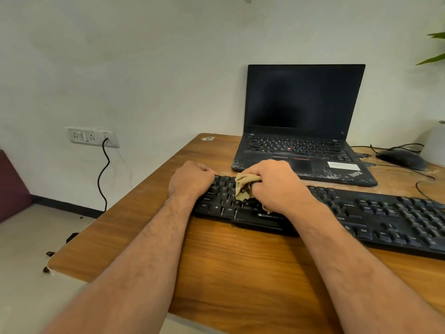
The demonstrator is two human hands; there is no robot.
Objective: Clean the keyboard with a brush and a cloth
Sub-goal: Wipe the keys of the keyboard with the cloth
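Your right hand (277, 186) has its fingers curled tight around a bunched tan cloth (244, 186), pressing it down on the left-centre keys of the black keyboard (361, 213). Your left hand (190, 180) sits at the keyboard's far-left end, fingers curled over its top-left corner and gripping the edge.

The keyboard lies across the wooden desk (240, 266), slanted, its right end running out of view at the right. Its left end is near the desk's left edge, with only a narrow strip of bare wood between them. In front of the keyboard, toward you, there is a wide band of bare wood under your forearms. The desk's near-left corner is chipped.

Behind the keyboard, an open laptop (303, 121) with a dark screen stands against the wall; its front edge is just beside your right knuckles, with a thin gap of wood between laptop and keyboard. To the right of the laptop a black mouse (401, 158) and loose cables (423, 179) take up the far-right corner, beside a white pot (434, 148) with green leaves.

Off the desk's left edge there is open floor, a wall socket (92, 136) and a black cord (104, 174) hanging down from it. No brush is visible.
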